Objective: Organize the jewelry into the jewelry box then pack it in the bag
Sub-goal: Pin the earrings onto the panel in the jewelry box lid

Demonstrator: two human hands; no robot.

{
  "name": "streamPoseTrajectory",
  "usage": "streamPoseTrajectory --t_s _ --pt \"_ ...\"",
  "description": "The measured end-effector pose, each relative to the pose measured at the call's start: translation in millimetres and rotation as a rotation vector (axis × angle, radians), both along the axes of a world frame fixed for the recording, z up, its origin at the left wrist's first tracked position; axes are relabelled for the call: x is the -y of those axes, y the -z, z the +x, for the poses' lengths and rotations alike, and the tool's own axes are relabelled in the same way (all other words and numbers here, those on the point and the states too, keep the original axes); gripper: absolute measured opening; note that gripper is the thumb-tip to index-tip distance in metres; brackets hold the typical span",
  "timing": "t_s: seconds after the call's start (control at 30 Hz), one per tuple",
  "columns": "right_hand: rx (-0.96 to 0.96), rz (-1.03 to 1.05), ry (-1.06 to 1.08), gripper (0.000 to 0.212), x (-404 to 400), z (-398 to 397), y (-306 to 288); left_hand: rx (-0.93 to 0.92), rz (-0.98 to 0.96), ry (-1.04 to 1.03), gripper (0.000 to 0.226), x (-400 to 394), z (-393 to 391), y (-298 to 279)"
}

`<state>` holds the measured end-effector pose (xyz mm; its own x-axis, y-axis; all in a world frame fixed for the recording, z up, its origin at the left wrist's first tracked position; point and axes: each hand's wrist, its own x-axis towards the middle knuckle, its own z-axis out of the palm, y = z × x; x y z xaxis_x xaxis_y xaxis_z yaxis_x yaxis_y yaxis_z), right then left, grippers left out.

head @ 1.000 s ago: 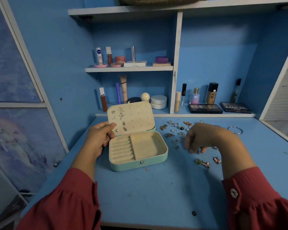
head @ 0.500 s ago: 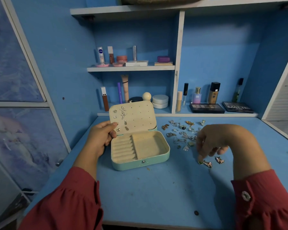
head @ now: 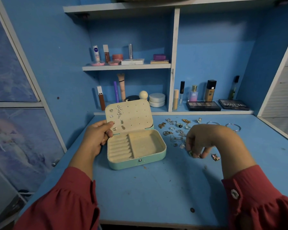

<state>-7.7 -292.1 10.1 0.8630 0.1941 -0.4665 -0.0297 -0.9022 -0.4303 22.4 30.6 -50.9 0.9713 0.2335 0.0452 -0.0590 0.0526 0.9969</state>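
A mint-green jewelry box stands open on the blue desk, its cream lid upright with several earrings pinned on the left. My left hand grips the lid's left edge. Loose jewelry is scattered to the right of the box. My right hand reaches down over that pile, and its fingertips pinch a small earring at the desk surface. Another small pink and gold earring lies just right of those fingers. No bag is in view.
Two bangles lie at the far right of the desk. Cosmetics, bottles and two dark palettes fill the shelves behind. A white jar stands just behind the box lid. The desk's right edge meets a white frame.
My right hand moved from the middle of the jewelry pile toward me and to the right, down to the small earrings near the front. My left hand kept its hold on the lid.
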Motion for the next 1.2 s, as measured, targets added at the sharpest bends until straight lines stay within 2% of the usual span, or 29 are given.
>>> streamPoseTrajectory --t_s 0.23,0.37,0.47,0.77,0.93,1.2 --pt "0.165 0.052 0.025 0.022 -4.8 0.8 1.5 -0.001 -0.004 -0.004 0.011 0.6 -1.4 -0.2" --pt "0.31 0.132 0.151 0.021 12.5 2.4 -2.2 -0.002 0.001 -0.001 0.011 1.8 -2.2 -1.4" --pt "0.427 0.113 0.218 0.022 16.0 8.0 -1.1 -0.003 0.001 0.001 0.011 1.7 -1.4 -1.7" --pt "0.402 0.067 0.168 0.021 10.0 7.8 2.1 -0.002 0.002 -0.003 0.011 1.5 -1.7 -1.0" --pt "0.391 0.181 0.11 0.015 5.5 6.7 2.2 0.0 -0.004 -0.005 0.011 1.1 -0.8 -0.5" --pt "0.314 0.058 -0.004 0.014 -7.5 9.8 10.0 -0.001 0.003 -0.007 0.012 0.6 -0.4 0.5"
